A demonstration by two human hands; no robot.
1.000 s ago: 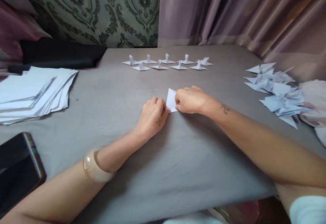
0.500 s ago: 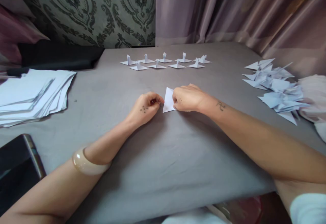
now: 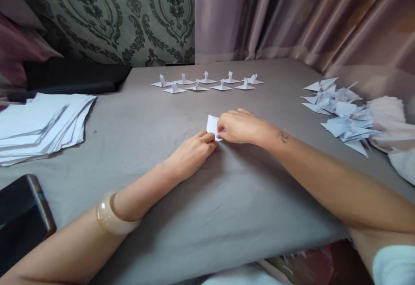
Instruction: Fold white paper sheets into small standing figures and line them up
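A small folded piece of white paper (image 3: 212, 123) lies on the grey cloth in front of me, partly hidden by my fingers. My left hand (image 3: 197, 151) is closed at its lower left corner, fingers pressed on the paper. From the right, my right hand (image 3: 238, 126) pinches the paper's right side, thumb and fingers bent together. Further back stand several white folded paper birds (image 3: 206, 78) in two rows.
To the left lies a stack of white paper sheets (image 3: 39, 125), with a black folded cloth (image 3: 78, 75) behind it and a phone (image 3: 24, 220) nearer me. A heap of folded papers (image 3: 343, 112) sits at the right, beside pale fabric (image 3: 389, 121).
My left hand has moved right and turned palm down onto the paper's lower left corner. The paper now looks narrower between my hands. My right hand stays on its right side.
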